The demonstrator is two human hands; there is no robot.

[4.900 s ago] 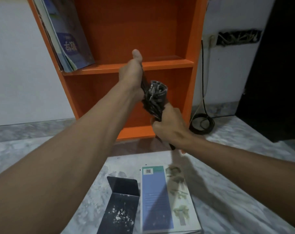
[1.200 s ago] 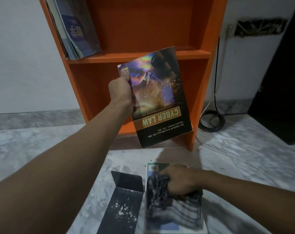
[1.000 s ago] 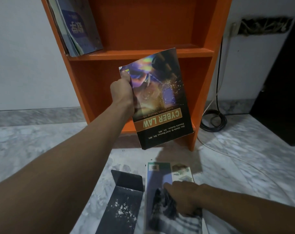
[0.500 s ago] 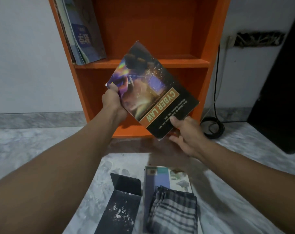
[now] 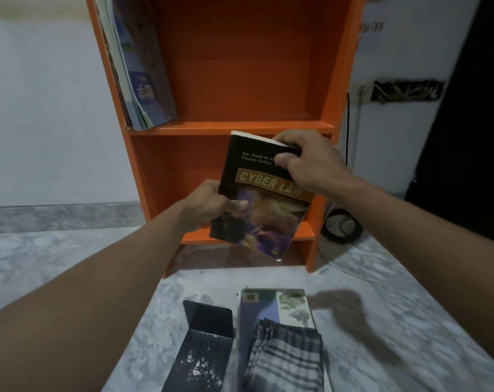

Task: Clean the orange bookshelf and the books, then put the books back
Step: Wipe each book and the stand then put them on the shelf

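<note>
A few thin books (image 5: 144,80) leaned against the left wall of the orange bookshelf (image 5: 212,128), on its upper shelf. The left hand (image 5: 209,205) gripped the Cyber Law book (image 5: 265,210) by its left edge, thumb on the cover. The book stood upright before the lower shelf. On the floor lay a black bookend (image 5: 203,343), then 1 floor book (image 5: 271,304) under a checked cloth (image 5: 288,355). The right hand (image 5: 308,159) pinched the Cyber Law book's top right corner.

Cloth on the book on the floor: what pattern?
Checked cloth, dark stripes crossing on pale grey; the head view shows it, bottom centre.
</note>
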